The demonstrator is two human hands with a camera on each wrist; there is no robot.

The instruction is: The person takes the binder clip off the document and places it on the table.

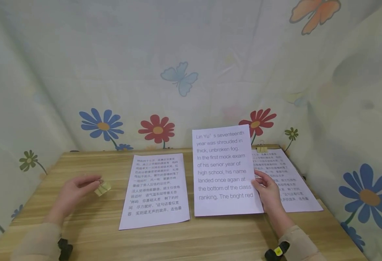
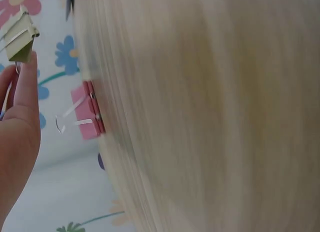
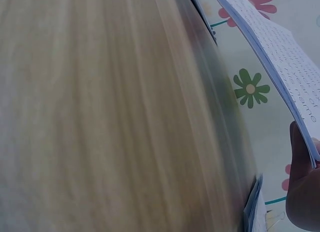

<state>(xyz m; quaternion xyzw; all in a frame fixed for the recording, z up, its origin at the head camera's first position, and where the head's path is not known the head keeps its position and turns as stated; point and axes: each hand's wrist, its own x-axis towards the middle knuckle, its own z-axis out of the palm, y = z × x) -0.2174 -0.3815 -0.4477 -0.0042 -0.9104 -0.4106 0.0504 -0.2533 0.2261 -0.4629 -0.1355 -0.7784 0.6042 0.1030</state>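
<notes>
Left hand (image 1: pixel 76 191): you're pinching clip (image 1: pixel 104 188) | right hand (image 1: pixel 269 194): gripping sheets (image 1: pixel 224 172) | seemingly preparing to fasten | next move likely needing clip opened

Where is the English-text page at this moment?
In the head view, the English page is right of centre, held in the right hand, partly covering the rightmost Chinese sheet.

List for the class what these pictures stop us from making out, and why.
Head view: the left part of the rightmost Chinese page, covered by the raised English page and the right hand.
Left wrist view: the rest of the left hand, cut off by the left edge.
Right wrist view: the raised English page's full wording, too slanted and small.
</notes>
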